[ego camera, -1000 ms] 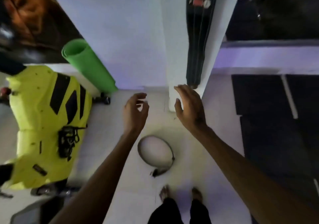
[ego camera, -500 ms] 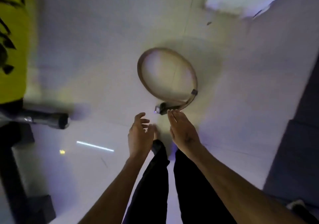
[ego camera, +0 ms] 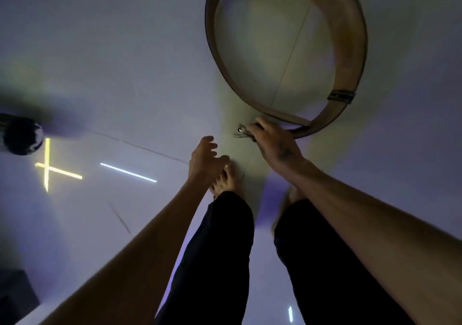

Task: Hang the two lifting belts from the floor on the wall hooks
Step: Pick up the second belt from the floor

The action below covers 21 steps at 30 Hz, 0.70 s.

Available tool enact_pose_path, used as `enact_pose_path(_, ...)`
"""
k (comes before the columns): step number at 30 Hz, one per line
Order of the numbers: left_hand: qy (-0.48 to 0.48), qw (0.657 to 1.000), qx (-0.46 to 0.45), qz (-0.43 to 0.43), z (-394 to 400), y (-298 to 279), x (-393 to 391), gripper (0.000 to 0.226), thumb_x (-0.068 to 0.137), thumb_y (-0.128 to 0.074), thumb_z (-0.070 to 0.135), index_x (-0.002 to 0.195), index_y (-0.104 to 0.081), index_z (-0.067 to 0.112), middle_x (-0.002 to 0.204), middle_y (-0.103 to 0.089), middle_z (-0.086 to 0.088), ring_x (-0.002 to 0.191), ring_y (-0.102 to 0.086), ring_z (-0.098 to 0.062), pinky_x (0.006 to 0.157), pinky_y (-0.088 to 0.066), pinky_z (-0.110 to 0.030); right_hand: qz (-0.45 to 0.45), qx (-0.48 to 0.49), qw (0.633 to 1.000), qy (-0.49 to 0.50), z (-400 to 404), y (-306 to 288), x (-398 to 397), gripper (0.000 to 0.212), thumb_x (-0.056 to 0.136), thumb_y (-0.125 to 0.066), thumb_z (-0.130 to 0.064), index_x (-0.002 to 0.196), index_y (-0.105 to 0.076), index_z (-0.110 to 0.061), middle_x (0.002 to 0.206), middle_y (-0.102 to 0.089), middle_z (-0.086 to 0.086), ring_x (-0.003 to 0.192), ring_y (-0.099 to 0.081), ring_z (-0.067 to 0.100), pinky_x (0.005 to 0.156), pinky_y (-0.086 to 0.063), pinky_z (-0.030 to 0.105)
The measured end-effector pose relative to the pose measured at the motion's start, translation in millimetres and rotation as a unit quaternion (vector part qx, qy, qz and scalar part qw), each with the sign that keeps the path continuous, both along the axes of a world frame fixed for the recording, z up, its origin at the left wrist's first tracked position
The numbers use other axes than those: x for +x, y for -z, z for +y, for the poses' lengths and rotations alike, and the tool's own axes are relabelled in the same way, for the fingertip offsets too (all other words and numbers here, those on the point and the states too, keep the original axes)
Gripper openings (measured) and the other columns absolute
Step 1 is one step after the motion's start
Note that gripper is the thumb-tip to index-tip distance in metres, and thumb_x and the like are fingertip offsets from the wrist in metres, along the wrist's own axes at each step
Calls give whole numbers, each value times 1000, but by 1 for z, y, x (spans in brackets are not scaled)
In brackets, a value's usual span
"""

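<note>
Head view: the lifting belt lies on the pale tiled floor as a closed tan loop standing on its edge, ahead of the person's bare feet. The right hand rests at the belt's near end, fingers curled over the strap beside the metal buckle. The left hand hangs just left of the belt, fingers loosely spread, holding nothing.

Person seen from above: 2 bare forearms without sleeves, left hand and right hand, black trousers, bare feet.
</note>
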<state>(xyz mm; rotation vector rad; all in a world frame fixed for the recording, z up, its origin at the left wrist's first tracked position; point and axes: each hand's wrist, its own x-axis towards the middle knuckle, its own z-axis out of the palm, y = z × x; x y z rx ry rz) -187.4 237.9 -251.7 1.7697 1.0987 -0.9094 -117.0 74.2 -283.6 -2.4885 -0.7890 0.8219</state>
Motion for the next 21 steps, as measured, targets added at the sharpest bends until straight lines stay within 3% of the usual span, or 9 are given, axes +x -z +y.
enact_pose_path(4, -40, 997, -62, -18, -5, -72, 14, 79, 81, -79, 1, 148, -39, 6, 141, -56, -16, 120, -57, -27, 105, -48, -39, 62, 63, 994, 56, -14, -85, 25, 37, 77, -74, 1, 111, -65, -10, 112, -63, 7, 97, -65, 31, 76, -50, 36)
enact_pose_path(7, -80, 987, -128, -60, -14, -151, 38, 86, 80, -78, -7, 152, -34, 6, 148, -48, -11, 128, -47, -19, 102, -39, -28, 61, 88, 991, 86, -24, -175, 52, 33, 79, -76, -4, 110, -67, -9, 113, -63, 8, 95, -68, 29, 76, -53, 35)
enact_pose_path(9, -68, 979, -160, -106, -20, -206, 56, 79, 80, -78, -6, 148, -41, 9, 147, -49, -5, 134, -46, -18, 104, -36, -27, 59, 107, 987, 101, -30, -235, 70, 32, 78, -75, -5, 109, -68, -7, 112, -63, 9, 97, -66, 27, 81, -54, 35)
enact_pose_path(13, -37, 958, -158, -237, -39, -335, 90, 57, 82, -77, -4, 131, -58, 18, 129, -64, 7, 117, -57, 7, 107, -39, -30, 70, 156, 971, 169, -44, -375, 101, 30, 78, -73, 0, 108, -68, -2, 108, -62, 13, 96, -54, 9, 86, -37, 5)
enact_pose_path(14, -41, 953, -143, -264, -44, -363, 95, 52, 84, -76, -4, 128, -60, 18, 126, -65, 9, 114, -59, 10, 107, -41, -30, 80, 165, 965, 187, -47, -404, 103, 31, 79, -71, 1, 110, -69, -4, 108, -62, 11, 98, -54, 9, 87, -36, 3)
enact_pose_path(17, -49, 936, -98, -335, -56, -418, 105, 46, 88, -73, 2, 131, -60, 15, 132, -66, 3, 124, -61, -7, 108, -46, -29, 97, 190, 949, 231, -46, -469, 116, 35, 81, -69, 2, 113, -71, -13, 107, -61, 6, 99, -59, 14, 89, -41, 10)
enact_pose_path(19, -15, 910, -56, -410, -63, -538, 103, 48, 90, -73, 8, 134, -57, 16, 135, -65, -1, 127, -60, -15, 107, -47, -28, 91, 227, 941, 233, -58, -587, 116, 34, 83, -69, 3, 111, -71, -15, 108, -63, 8, 99, -62, 14, 87, -45, 15)
enact_pose_path(21, -20, 898, -71, -433, -62, -549, 109, 41, 91, -68, 8, 130, -57, 15, 130, -66, -3, 122, -63, -18, 107, -49, -36, 124, 263, 928, 233, -53, -598, 119, 32, 84, -69, 3, 112, -70, -13, 111, -68, 9, 101, -66, 17, 85, -49, 20)
